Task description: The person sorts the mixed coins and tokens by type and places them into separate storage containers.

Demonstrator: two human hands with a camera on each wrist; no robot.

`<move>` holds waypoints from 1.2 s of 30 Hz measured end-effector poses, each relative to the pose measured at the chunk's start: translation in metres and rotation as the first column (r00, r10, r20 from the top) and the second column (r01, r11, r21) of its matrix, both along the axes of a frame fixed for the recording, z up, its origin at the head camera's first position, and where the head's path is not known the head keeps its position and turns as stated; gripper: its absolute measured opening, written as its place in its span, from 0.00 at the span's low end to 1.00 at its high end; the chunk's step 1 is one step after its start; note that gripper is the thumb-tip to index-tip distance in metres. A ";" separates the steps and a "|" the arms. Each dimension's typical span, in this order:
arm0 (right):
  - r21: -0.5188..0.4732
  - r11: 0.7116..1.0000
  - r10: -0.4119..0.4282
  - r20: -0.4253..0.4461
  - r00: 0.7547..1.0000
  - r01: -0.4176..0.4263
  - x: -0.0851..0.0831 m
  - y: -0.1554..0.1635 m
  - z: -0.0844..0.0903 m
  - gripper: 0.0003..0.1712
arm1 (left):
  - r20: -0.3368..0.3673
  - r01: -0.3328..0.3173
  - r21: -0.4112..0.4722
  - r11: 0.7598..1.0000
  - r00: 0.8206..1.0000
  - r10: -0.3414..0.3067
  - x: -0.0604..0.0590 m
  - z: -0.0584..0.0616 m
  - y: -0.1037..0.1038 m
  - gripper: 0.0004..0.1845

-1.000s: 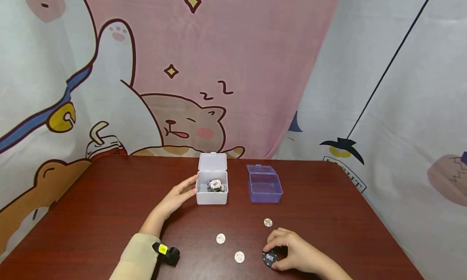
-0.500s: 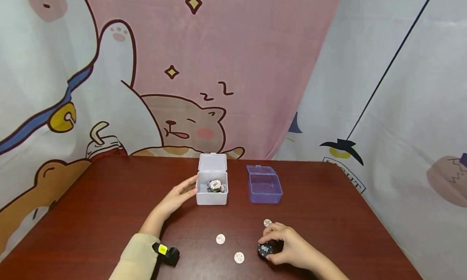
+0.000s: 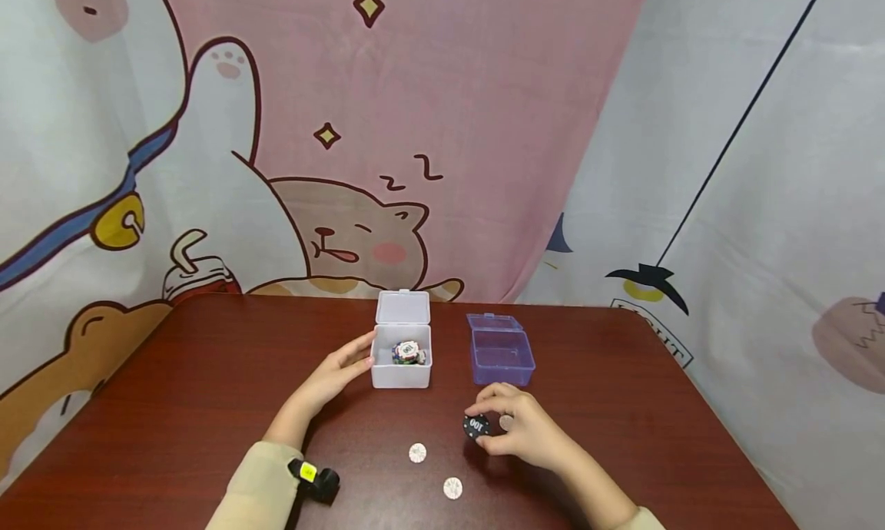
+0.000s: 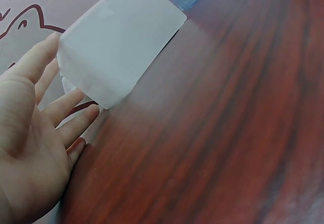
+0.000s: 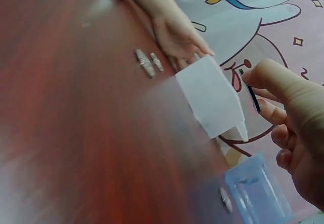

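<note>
My right hand (image 3: 522,426) pinches a black poker chip (image 3: 475,425) marked 100 between thumb and fingers, raised above the table. The right wrist view shows this chip (image 5: 250,92) edge-on. A white plastic box (image 3: 401,375) stands with its lid up and several poker chips (image 3: 408,352) piled inside. My left hand (image 3: 340,372) rests its extended fingertips against the box's left side; the left wrist view shows the thumb and fingers spread along the box wall (image 4: 116,41). To the right, a translucent blue-purple box (image 3: 502,361) has its lid tipped back and nothing visible inside.
Two silvery coin-like discs, a farther disc (image 3: 418,453) and a nearer disc (image 3: 452,488), lie on the dark red-brown table (image 3: 207,407). A third disc (image 3: 506,422) is partly covered by my right hand. A printed cartoon curtain (image 3: 484,130) hangs behind the table's back edge.
My right hand has lifted the black poker chip and carried it forward and left, towards the boxes. The left hand has stayed against the white box.
</note>
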State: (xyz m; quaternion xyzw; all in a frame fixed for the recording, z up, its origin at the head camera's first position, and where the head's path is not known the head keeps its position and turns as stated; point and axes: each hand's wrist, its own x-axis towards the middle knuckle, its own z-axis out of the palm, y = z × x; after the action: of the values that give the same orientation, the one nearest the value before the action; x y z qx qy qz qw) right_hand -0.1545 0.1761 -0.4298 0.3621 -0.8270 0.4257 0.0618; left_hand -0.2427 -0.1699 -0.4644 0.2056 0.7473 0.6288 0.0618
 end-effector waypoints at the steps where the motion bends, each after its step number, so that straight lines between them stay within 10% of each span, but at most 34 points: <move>1: -0.002 1.000 -0.008 -0.005 1.000 0.008 -0.003 -0.002 0.002 0.20 | -0.001 0.000 -0.001 1.000 1.000 0.000 0.000 0.000 0.000 0.29; 12: -0.014 0.999 -0.041 -0.168 0.985 0.039 -0.038 -0.033 0.023 0.21 | 0.000 -0.003 -0.004 1.000 1.000 0.003 -0.001 -0.002 0.001 0.29; 36: -0.024 0.994 -0.113 -0.107 0.988 0.111 -0.086 -0.079 0.029 0.19 | 0.008 0.000 -0.004 1.000 1.000 0.000 -0.001 0.000 0.000 0.29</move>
State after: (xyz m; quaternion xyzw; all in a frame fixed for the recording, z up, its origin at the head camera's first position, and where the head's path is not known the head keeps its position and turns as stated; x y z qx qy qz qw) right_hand -0.2400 0.0974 -0.4012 0.3371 -0.8374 0.4090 0.1335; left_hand -0.2433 -0.1697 -0.4645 0.2032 0.7483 0.6281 0.0653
